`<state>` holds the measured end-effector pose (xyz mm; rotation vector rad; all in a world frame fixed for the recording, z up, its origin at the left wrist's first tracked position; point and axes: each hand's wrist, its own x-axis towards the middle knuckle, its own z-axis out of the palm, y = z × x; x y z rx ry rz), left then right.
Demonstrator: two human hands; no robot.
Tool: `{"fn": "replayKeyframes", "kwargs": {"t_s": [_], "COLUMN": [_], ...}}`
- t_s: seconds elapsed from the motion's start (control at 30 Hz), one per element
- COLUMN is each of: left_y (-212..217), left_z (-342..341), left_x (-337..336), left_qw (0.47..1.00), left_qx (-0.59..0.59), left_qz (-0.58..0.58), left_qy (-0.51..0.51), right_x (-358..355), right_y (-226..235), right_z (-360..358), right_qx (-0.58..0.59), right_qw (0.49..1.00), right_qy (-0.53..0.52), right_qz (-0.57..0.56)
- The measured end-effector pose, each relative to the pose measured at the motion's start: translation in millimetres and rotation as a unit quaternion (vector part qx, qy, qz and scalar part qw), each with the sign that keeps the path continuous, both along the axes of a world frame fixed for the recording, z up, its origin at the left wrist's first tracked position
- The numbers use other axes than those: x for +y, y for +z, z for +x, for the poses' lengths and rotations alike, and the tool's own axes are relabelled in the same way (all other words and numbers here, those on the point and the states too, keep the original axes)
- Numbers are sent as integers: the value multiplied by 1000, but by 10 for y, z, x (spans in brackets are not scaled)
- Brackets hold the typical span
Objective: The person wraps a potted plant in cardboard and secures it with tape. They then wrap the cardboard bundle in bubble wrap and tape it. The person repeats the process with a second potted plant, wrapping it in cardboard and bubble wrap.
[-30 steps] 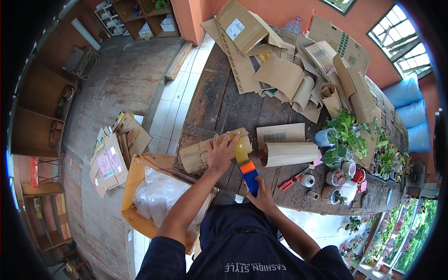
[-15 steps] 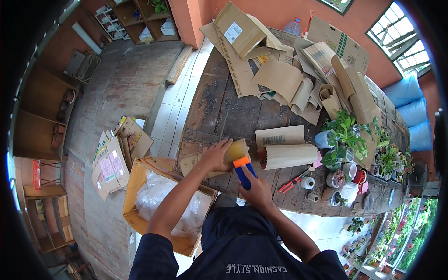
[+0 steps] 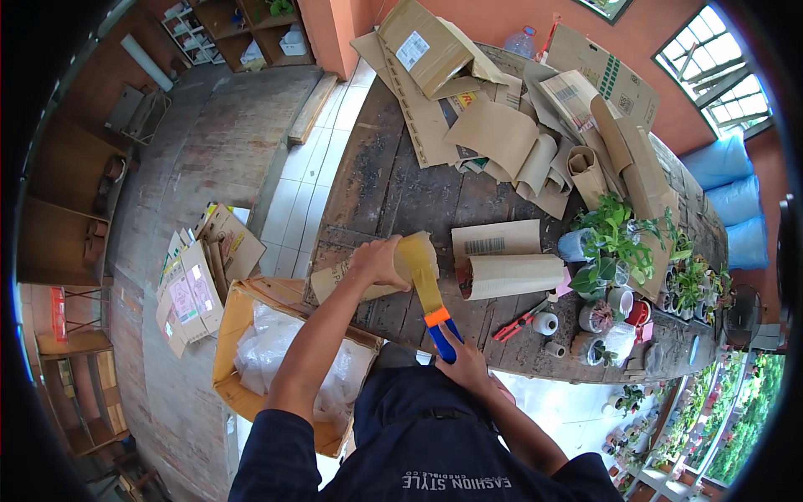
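Note:
My left hand [image 3: 379, 263] is closed over a piece of brown cardboard [image 3: 332, 283] near the table's front edge, with the thumb toward me. In my right hand [image 3: 470, 366] is a blue and orange tape dispenser [image 3: 442, 336], held close to my body. A yellowish strip of tape [image 3: 427, 284] stretches from the dispenser to the cardboard's right end. Just right of it lie a flat cardboard piece and a curled cardboard sheet [image 3: 517, 276]. Farther right are a red utility knife [image 3: 520, 322] and a small white roll [image 3: 545, 324].
Cut and folded cardboard [image 3: 493, 138] is heaped at the table's far side. Potted plants [image 3: 615, 243] crowd the right. An open carton [image 3: 230, 368] of clear plastic wrap stands left of me, before more flattened cardboard [image 3: 191, 293] on the floor.
My right hand has drawn the tape dispenser back toward me, away from the cardboard. A longer strip of tape now shows between them. My left hand stays on the cardboard.

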<state>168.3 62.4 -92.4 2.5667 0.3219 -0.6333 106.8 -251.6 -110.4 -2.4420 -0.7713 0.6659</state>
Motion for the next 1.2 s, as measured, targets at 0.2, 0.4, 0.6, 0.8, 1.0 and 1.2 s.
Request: {"fn": "replayKeyframes", "kwargs": {"t_s": [0.2, 0.4, 0.6, 0.8, 1.0, 1.2], "left_y": [-573, -656, -513, -139, -242, -79], "left_z": [-5, -41, -306, -489, -309, -60], "left_x": [182, 302, 419, -113, 49, 433], "left_qw": [951, 955, 954, 969, 969, 985], "left_qx": [129, 75, -166, -193, -152, -99], "left_qz": [-281, -276, -183, 112, 148, 31], "left_qy": [20, 83, 171, 102, 123, 135], "right_x": [91, 377, 776, 1302, 1420, 568], "right_y": [192, 343, 475, 539, 465, 32], "right_z": [292, 625, 822, 1044, 1081, 743], "right_qx": [18, -8, -37, -74, -68, -40], "right_qw": [1000, 998, 997, 992, 991, 996], "right_qy": [24, 58, 69, 77, 86, 81], "right_qz": [-3, -22, 25, 69, 77, 5]}}
